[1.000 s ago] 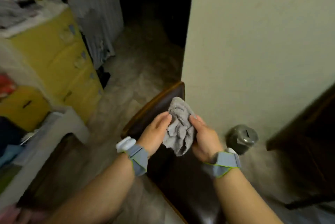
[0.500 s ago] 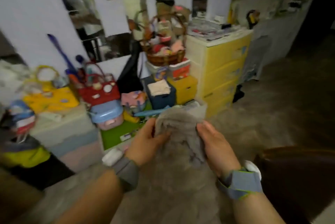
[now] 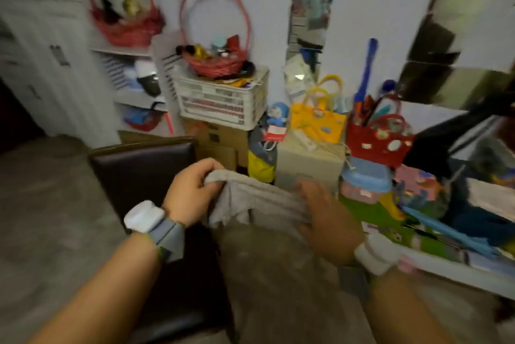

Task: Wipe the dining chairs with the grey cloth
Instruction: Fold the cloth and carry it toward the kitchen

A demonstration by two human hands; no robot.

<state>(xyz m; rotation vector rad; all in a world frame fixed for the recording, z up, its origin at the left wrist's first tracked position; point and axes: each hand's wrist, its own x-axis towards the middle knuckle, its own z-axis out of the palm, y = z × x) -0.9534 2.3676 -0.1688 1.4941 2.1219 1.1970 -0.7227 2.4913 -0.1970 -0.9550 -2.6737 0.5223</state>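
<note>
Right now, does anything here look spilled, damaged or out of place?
Nothing looks spilled or broken. Both hands, left hand and right hand, hold the grey cloth spread between them above the dark chair. The toys and baskets along the wall are crowded and stacked, but the blur hides any finer fault.

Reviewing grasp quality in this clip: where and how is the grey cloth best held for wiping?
Probably by its top edge, as now: the left hand grips one end and the right hand the other, from above. The grey cloth hangs limp between them, so bunching that edge into one palm would give a firm pad.
</note>
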